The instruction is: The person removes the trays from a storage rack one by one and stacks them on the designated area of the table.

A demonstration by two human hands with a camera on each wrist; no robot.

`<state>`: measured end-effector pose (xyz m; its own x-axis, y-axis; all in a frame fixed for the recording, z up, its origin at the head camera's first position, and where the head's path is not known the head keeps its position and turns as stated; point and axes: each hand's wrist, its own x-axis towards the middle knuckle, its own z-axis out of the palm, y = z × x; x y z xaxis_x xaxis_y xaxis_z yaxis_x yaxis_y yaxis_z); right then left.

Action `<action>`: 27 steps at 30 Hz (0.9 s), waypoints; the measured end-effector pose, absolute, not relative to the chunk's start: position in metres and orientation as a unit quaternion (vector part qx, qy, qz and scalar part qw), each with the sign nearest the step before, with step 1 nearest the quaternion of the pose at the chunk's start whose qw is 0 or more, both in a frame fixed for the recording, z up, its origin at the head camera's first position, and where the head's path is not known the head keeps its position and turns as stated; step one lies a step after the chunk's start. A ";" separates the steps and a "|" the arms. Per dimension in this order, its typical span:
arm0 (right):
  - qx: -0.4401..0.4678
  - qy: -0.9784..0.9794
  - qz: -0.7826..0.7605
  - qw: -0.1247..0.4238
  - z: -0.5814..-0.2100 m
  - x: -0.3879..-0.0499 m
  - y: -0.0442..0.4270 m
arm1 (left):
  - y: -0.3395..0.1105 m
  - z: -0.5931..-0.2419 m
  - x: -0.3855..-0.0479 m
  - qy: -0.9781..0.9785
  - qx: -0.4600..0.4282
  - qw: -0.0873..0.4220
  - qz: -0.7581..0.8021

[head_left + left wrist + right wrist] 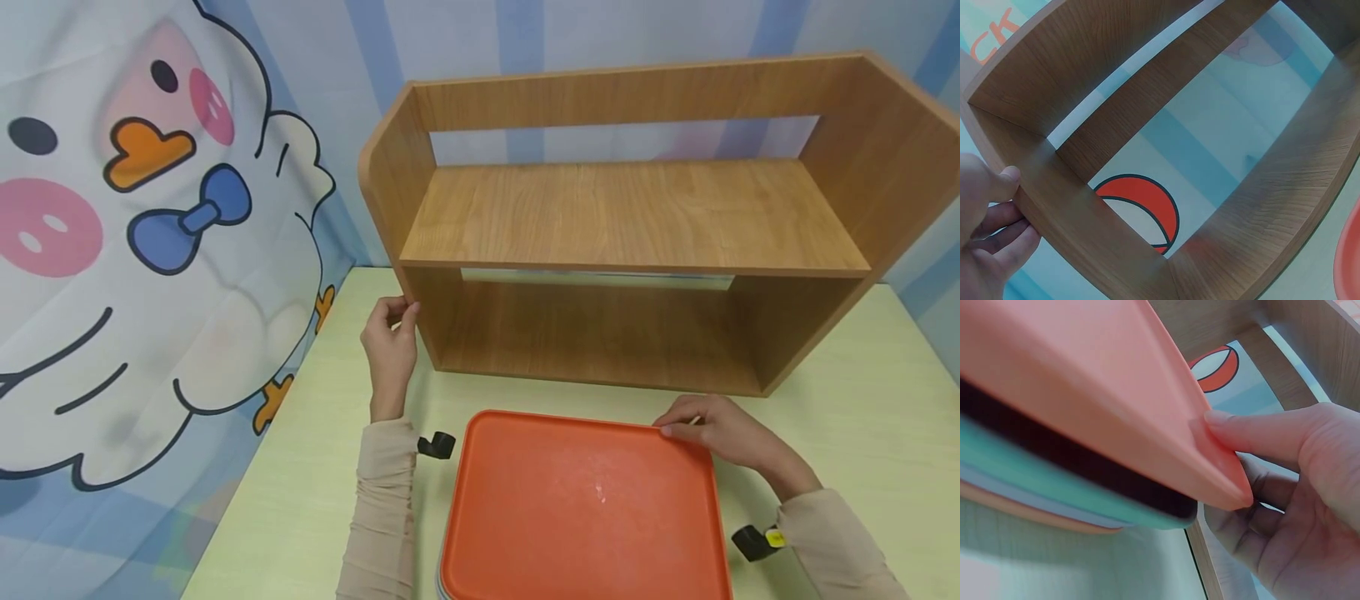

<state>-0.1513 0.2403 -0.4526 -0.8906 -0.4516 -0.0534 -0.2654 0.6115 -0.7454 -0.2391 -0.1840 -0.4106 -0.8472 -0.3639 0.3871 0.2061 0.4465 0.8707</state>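
Observation:
A two-tier wooden shelf (645, 217) stands on the pale table. At the front edge of its left side panel, my left hand (392, 346) pinches the wood; in the left wrist view the thumb (1005, 182) lies on the edge and the fingers are at the outer face. In front of the shelf lies an orange tray (585, 508), the top one of a stack. My right hand (720, 429) holds its far right corner, thumb on the rim and fingers beneath, as the right wrist view shows. Under that corner are several other trays, dark, green (1041, 469) and pale blue among them.
Both tiers of the shelf have open gaps at the back. A cloth with a cartoon bird (172, 233) hangs to the left of the table (292, 483), and a blue-striped cloth (465, 42) is behind the shelf. Black wrist cameras (437, 445) sit beside both sleeves.

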 end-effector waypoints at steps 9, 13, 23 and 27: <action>-0.182 0.882 -0.413 0.134 -0.462 -0.154 0.238 | -0.185 -0.410 -0.241 -0.808 0.056 0.267 -0.522; -0.174 0.883 -0.411 0.145 -0.464 -0.156 0.238 | -0.185 -0.411 -0.241 -0.810 0.060 0.264 -0.520; -0.182 0.878 -0.416 0.153 -0.464 -0.157 0.241 | -0.185 -0.410 -0.243 -0.811 0.058 0.264 -0.519; -0.182 0.877 -0.414 0.164 -0.463 -0.158 0.241 | -0.184 -0.411 -0.242 -0.810 0.059 0.266 -0.519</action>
<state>-0.1579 0.2412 -0.4628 -0.8799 -0.4549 -0.1373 -0.1828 0.5908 -0.7858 -0.2423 -0.1844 -0.4111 -0.8514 -0.3725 0.3692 0.1801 0.4534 0.8729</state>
